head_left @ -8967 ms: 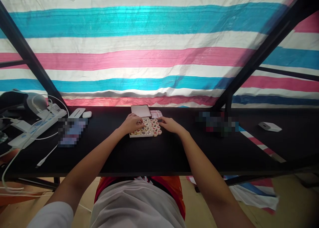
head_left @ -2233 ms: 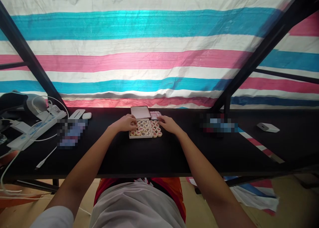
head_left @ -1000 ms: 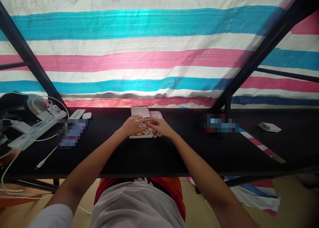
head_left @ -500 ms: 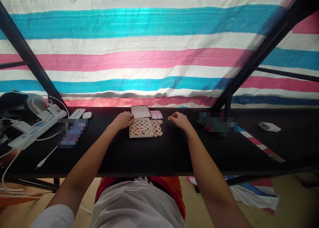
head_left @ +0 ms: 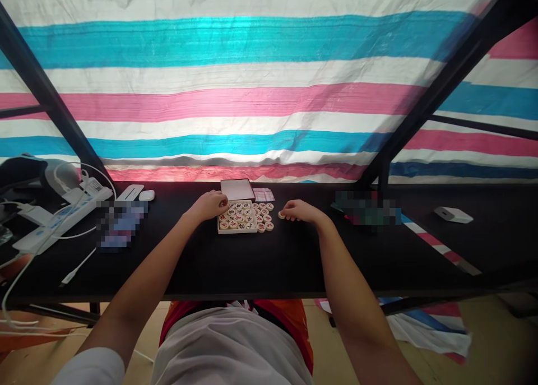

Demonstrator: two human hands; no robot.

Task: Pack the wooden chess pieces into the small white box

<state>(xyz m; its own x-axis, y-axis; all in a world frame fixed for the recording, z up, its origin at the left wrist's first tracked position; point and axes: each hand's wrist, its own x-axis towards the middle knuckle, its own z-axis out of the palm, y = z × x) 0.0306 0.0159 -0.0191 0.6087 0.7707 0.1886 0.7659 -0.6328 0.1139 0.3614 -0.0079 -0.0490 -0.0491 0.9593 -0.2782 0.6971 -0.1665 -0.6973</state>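
On the black table (head_left: 235, 267) stands an open white box (head_left: 237, 231), filled with rows of round Chinese chess pieces (head_left: 239, 218) marked in red and black. My left hand (head_left: 209, 204) is at the box's far left corner, its fingers closed on a Chinese chess piece (head_left: 224, 203) that is partly hidden. Right of the box, several red-marked pieces (head_left: 262, 218) lie in short rows against its side. A little farther right, my right hand (head_left: 299, 211) pinches one pale Chinese chess piece (head_left: 281, 215) at or just above the tabletop.
Behind the box lie its lid (head_left: 236, 189) and a pink-and-white paper (head_left: 264, 194). A power strip (head_left: 63, 219) with cables, a white earbud case (head_left: 147, 195) and a blurred phone-like item (head_left: 123, 225) are on the left. A white charger (head_left: 454, 214) lies far right.
My right hand has moved slightly down and toward the box, and a piece now shows in its fingertips. My left hand has shifted a little right and down over the box corner.
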